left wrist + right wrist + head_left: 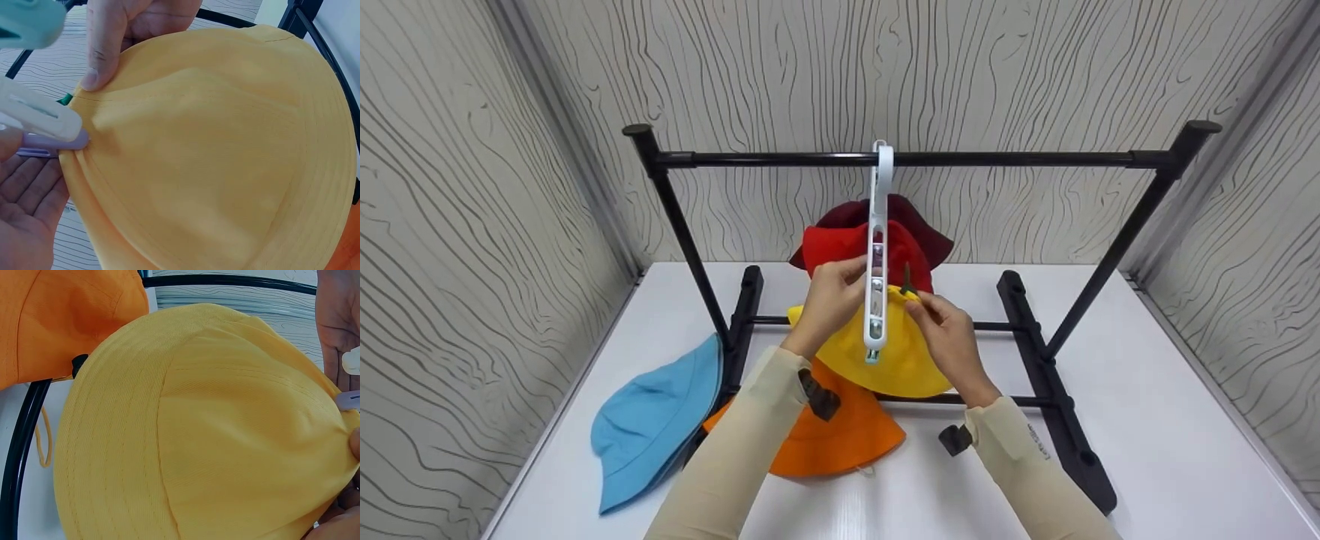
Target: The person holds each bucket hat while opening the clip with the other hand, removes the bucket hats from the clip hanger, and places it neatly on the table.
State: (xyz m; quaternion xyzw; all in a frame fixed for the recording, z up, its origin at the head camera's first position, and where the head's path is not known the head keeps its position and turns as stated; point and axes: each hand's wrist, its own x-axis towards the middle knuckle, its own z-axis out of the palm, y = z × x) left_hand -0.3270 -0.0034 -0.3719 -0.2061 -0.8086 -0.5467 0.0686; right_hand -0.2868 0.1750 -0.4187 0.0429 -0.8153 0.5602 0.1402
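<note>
White hanger point(878, 206) is hooked over the rail point(1005, 159) of a black rack, hung upright; small clips are set in its long slots — a teal clip point(28, 22), a white clip point(39, 109) and a purple clip point(70, 140) are seen close up at the left wrist. Yellow hat point(896, 364) is held up beside the lower part of the hanger, crown tip at the purple clip; whether the clip has bitten the cloth cannot be told. Green stem point(907, 289) is seen at the crown tip. The purple clip is pinched at its end by the left hand point(829, 300), thumb set against it, other fingers left loosely straight. The crown near the stem is pinched between thumb and fingers of the right hand point(951, 337). Red hat point(832, 244) and dark red hat point(926, 229) are placed behind the hanger, the dark red one partly covered by the red. Orange hat point(840, 442) is partly hidden below the yellow one, at the rack's front bar. Blue hat point(656, 424) is laid on the white table point(1177, 420), against the rack's left foot — brim tilted up.
</note>
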